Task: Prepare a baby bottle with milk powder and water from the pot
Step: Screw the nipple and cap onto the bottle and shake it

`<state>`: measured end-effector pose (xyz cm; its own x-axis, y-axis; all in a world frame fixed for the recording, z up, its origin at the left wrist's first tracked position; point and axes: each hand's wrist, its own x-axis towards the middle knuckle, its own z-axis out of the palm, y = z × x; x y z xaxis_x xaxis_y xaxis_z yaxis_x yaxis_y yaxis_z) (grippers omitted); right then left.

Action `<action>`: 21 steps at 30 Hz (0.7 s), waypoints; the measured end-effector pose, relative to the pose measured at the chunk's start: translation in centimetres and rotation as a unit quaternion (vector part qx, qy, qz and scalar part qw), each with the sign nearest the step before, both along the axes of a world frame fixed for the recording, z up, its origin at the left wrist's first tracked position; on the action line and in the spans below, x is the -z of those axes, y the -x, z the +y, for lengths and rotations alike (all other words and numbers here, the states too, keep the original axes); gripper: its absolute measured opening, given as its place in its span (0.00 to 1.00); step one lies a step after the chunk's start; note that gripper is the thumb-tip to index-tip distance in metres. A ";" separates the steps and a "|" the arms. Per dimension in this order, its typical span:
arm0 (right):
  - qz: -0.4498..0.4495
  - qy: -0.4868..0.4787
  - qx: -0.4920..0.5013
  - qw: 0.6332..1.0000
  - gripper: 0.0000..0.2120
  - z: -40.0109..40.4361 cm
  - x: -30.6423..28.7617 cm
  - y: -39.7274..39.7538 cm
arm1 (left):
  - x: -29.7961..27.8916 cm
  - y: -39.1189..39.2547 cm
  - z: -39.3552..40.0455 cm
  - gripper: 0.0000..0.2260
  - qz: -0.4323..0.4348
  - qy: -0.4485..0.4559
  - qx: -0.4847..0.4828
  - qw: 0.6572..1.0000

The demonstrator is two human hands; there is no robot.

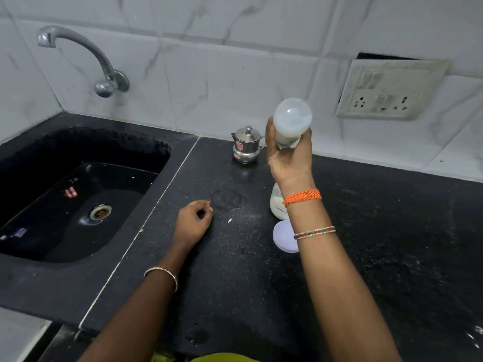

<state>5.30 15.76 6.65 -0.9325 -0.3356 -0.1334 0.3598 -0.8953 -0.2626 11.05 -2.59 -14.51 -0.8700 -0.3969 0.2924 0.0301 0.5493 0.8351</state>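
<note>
My right hand (290,155) holds a clear baby bottle (292,118) upside down above the black counter, its base pointing up and white milk inside. The bottle's neck end is hidden in my palm. My left hand (192,223) rests on the counter with its fingers loosely curled and nothing in it. A small steel pot (245,145) with a lid stands near the wall, left of the raised bottle. Behind my right wrist stands a milk powder container (278,205), partly hidden. Its pale lilac lid (283,236) lies flat on the counter in front of it.
A black sink (78,194) with a drain fills the left side, under a curved steel tap (78,50). A switch and socket panel (389,90) is on the tiled wall at the right. Water rings and a white speck mark the black counter (392,244).
</note>
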 end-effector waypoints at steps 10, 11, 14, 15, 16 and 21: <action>0.144 -0.335 0.197 0.910 0.36 1.3 0.5 0.7 | -0.3 -0.2 0.1 0.11 -0.002 0.000 0.005 1.000; 0.173 -0.358 0.158 0.904 0.39 1.5 0.8 0.7 | -0.3 -0.3 0.1 0.10 -0.003 -0.001 0.005 1.000; 0.311 -0.398 -0.030 0.862 0.38 2.0 1.7 -0.2 | -0.4 -0.2 0.1 0.10 0.003 0.008 0.002 1.000; 0.313 -0.380 -0.021 0.870 0.37 1.9 1.7 -0.2 | -0.5 -0.2 0.1 0.09 0.002 0.011 0.000 1.000; 0.280 -0.336 0.022 0.899 0.35 1.5 1.6 -0.1 | -0.5 -0.3 0.1 0.10 0.001 0.012 0.000 1.000; 0.201 -0.170 0.006 0.965 0.24 0.1 2.6 -0.3 | -0.7 -0.3 0.2 0.08 -0.001 0.023 0.005 1.000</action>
